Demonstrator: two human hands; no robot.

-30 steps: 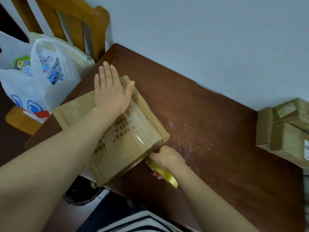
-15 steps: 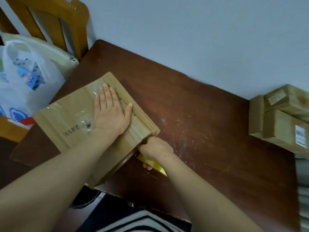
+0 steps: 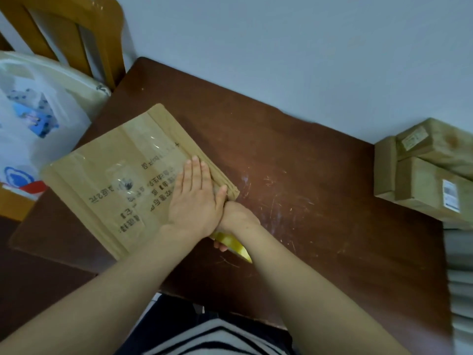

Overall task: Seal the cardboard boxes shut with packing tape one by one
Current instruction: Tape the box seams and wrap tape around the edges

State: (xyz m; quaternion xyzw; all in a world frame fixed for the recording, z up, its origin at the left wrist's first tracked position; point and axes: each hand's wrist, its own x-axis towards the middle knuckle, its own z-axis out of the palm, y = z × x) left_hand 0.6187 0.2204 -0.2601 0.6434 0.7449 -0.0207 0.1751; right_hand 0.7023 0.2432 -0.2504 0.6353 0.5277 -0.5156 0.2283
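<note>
Wall [image 3: 281,47], pale and bare, fills the far side of the view, and the dark brown worktop [image 3: 307,239] butts against it, its surface scuffed with pale scratches right of centre. On the worktop's left half lies the cardboard box [image 3: 107,175], flat and wide, printed side up, with glossy tape strips [image 3: 151,142] already shining across its top. It looks light and fairly stiff, though the thin board would probably give under a hard press. The taped patches are likely slick, so the bare cardboard or the edges seem the better places to hold it, with a flat palm on top to stop it sliding on the wood.

A wooden chair [image 3: 76,29] stands past the far left corner, and a white plastic bag [image 3: 33,119] sits in front of it. A stack of smaller boxes [image 3: 422,180] rests at the right edge, well apart from the work.

The left hand [image 3: 195,201] lies spread, palm down, fingers straight and together, pressing the box top just inside its right edge. The right hand [image 3: 238,217] is curled round the yellow tape roll [image 3: 230,240], touching the box's near right corner, beside the left wrist.
</note>
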